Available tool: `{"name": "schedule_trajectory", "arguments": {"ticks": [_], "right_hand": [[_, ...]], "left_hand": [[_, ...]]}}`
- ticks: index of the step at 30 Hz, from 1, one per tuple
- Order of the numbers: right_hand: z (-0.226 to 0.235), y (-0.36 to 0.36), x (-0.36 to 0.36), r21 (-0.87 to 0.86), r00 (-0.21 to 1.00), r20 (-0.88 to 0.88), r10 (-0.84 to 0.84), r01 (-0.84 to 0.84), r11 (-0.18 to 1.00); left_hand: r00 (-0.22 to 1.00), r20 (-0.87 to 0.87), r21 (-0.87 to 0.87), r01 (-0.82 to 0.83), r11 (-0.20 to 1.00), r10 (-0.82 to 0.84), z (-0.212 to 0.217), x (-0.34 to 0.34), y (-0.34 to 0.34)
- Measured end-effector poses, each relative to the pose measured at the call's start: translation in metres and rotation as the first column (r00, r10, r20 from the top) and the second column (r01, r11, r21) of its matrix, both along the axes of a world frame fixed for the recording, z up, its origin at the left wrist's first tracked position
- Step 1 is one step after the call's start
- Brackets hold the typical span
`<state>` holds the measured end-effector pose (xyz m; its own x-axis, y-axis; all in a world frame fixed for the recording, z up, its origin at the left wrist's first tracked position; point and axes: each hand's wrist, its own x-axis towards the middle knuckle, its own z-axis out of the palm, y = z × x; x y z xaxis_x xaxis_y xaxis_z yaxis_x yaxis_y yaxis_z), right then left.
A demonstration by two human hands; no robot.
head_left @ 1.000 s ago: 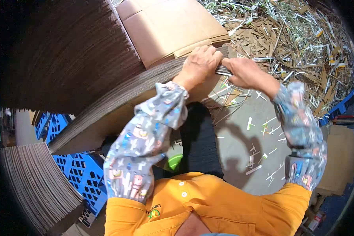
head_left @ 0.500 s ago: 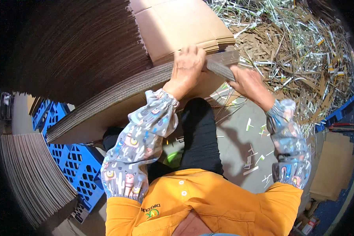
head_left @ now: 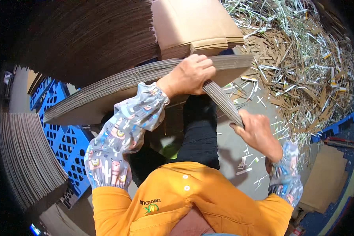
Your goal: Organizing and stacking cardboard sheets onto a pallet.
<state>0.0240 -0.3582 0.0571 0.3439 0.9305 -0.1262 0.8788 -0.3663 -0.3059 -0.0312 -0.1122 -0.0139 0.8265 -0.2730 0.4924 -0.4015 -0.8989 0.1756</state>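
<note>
Left hand (head_left: 190,74) clasping edge of cardboard stack (head_left: 114,82); right hand (head_left: 257,131) gripping end of layered strip (head_left: 223,100); blue pallet (head_left: 69,145) at left.

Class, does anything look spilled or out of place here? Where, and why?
Yes: tangled strips and cardboard scraps lie heaped at upper right, and white bits litter the floor, unlike the neat cardboard stack at left.

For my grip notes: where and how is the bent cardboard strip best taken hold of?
Best gripped, I'd judge, at the lower end of the strip, coming from the right. It slants down and rightward from the cardboard stack, so that end stands clear of it; the right hand grips there, while the left hand crowds its upper end.
</note>
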Motion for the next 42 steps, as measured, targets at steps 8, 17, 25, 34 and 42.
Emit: {"name": "schedule_trajectory", "arguments": {"ticks": [8, 17, 25, 34, 42], "right_hand": [[-0.009, -0.01, -0.005, 0.025, 0.994, -0.075, -0.076, 0.078, 0.997], [-0.025, -0.041, 0.019, -0.08, 0.996, 0.085, -0.014, 0.021, 0.997], [-0.008, 0.116, -0.005, 0.278, 0.821, 0.545, 0.17, -0.369, 0.887], [-0.049, 0.196, 0.034, 0.04, 0.943, 0.138, 0.304, -0.312, 0.949], [-0.084, 0.236, 0.055, -0.035, 0.937, 0.254, 0.24, -0.239, 0.97]], "left_hand": [[0.954, 0.156, 0.047, -0.264, 0.963, 0.254, 0.003, -0.014, 0.018], [0.842, -0.137, 0.148, -0.504, 0.851, 0.522, 0.02, -0.084, 0.042], [0.545, -0.275, 0.285, -0.741, 0.608, 0.792, 0.019, -0.225, 0.117], [0.645, -0.156, 0.185, -0.725, 0.664, 0.748, 0.011, -0.204, 0.096], [0.589, -0.023, 0.095, -0.803, 0.588, 0.808, -0.018, -0.16, 0.084]]}}
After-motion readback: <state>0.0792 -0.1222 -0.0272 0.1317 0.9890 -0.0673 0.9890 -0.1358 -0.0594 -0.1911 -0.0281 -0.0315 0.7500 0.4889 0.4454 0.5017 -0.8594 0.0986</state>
